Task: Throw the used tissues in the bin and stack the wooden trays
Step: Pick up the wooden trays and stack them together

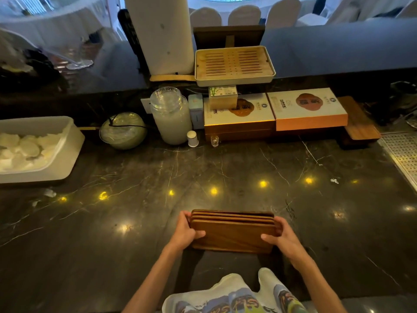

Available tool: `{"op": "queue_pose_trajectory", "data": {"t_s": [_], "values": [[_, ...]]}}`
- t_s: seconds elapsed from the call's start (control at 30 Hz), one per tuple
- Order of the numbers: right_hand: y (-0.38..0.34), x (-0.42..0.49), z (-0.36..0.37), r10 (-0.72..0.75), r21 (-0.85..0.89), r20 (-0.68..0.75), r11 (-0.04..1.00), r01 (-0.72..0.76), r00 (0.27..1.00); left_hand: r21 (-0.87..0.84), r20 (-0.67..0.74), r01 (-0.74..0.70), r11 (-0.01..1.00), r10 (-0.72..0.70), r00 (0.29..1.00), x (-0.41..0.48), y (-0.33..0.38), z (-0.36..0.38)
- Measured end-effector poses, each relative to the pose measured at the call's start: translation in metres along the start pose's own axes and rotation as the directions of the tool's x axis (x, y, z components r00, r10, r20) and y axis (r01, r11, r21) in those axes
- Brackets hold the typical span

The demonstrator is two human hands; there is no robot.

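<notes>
1. The stack of wooden trays (pixel 233 231) sits near the desk's front edge, about midway along it, tilted so the tray edges fan upward.
2. The left grip (pixel 187 231) is closed around the stack's left end, thumb on the top face.
3. The right grip (pixel 281 237) is closed around the right end, likewise holding the stack.
4. The dark marble desk (pixel 158 177) is bare around the stack, with small white scraps (pixel 49 192) near its left edge.
5. A white bin (pixel 67 154) holding crumpled tissues (pixel 27 150) stands at the left edge.
6. Along the back edge stand a glass jar (pixel 171 116), boxed goods (pixel 309 109) and a slatted bamboo tray (pixel 233 64).
</notes>
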State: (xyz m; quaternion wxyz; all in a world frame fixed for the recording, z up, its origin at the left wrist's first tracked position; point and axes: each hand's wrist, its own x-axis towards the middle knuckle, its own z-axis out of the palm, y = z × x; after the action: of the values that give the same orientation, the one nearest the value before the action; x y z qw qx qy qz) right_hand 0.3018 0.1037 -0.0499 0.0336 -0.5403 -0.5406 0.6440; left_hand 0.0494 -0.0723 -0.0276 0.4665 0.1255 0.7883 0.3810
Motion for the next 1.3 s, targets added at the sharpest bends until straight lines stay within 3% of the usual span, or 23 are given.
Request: {"op": "queue_pose_trajectory", "data": {"t_s": [0.1, 0.27, 0.37, 0.43, 0.53, 0.6, 0.67, 0.77, 0.97, 1.07, 1.17, 1.23, 1.3], "values": [[-0.002, -0.005, -0.003, -0.166, -0.134, 0.011, 0.977, 0.166, 0.986, 0.115, -0.075, -0.216, 0.97, 0.225, 0.971, -0.008, -0.012, -0.002], [0.0, -0.009, -0.001, -0.229, -0.253, 0.037, 0.94, 0.231, 0.973, 0.262, -0.017, -0.23, 0.937, 0.243, 0.97, -0.016, -0.029, -0.004], [-0.003, -0.013, -0.001, -0.23, -0.418, 0.072, 0.877, 0.239, 0.971, 0.558, 0.044, -0.352, 0.752, 0.398, 0.917, -0.019, -0.028, -0.007], [-0.007, -0.017, 0.003, -0.293, -0.578, 0.086, 0.764, 0.287, 0.952, 0.756, 0.085, -0.372, 0.538, 0.483, 0.871, -0.021, -0.023, -0.003], [-0.012, -0.026, 0.021, -0.442, -0.844, 0.124, 0.424, 0.328, 0.889, 0.866, 0.176, -0.376, 0.329, 0.503, 0.846, -0.024, -0.013, 0.019], [-0.016, -0.03, 0.041, -0.467, -0.929, 0.167, 0.221, 0.298, 0.868, 0.901, 0.232, -0.382, 0.208, 0.513, 0.826, -0.027, -0.01, 0.041], [-0.021, -0.031, 0.064, -0.48, -0.948, 0.219, 0.103, 0.302, 0.85, 0.913, 0.246, -0.379, 0.152, 0.537, 0.807, -0.029, -0.008, 0.057], [-0.025, -0.032, 0.09, -0.539, -0.926, 0.309, 0.019, 0.378, 0.783, 0.913, 0.252, -0.391, 0.119, 0.59, 0.767, -0.027, -0.011, 0.059], [-0.022, -0.024, 0.083, -0.614, -0.876, 0.381, -0.002, 0.482, 0.691, 0.88, 0.304, -0.47, 0.075, 0.67, 0.677, -0.021, -0.017, 0.05], [-0.024, -0.021, 0.065, -0.585, -0.87, 0.372, 0.049, 0.49, 0.721, 0.841, 0.348, -0.532, 0.099, 0.653, 0.673, -0.016, -0.018, 0.034], [-0.022, -0.019, 0.038, -0.537, -0.853, 0.283, 0.239, 0.465, 0.795, 0.737, 0.296, -0.601, 0.307, 0.653, 0.697, -0.013, -0.027, 0.01], [-0.017, -0.021, 0.024, -0.491, -0.755, 0.246, 0.444, 0.482, 0.836, 0.602, 0.283, -0.657, 0.454, 0.649, 0.707, -0.014, -0.031, 0.001], [-0.011, -0.022, 0.019, -0.461, -0.539, 0.195, 0.687, 0.488, 0.866, 0.436, 0.265, -0.681, 0.589, 0.639, 0.722, -0.016, -0.034, -0.002]]}}
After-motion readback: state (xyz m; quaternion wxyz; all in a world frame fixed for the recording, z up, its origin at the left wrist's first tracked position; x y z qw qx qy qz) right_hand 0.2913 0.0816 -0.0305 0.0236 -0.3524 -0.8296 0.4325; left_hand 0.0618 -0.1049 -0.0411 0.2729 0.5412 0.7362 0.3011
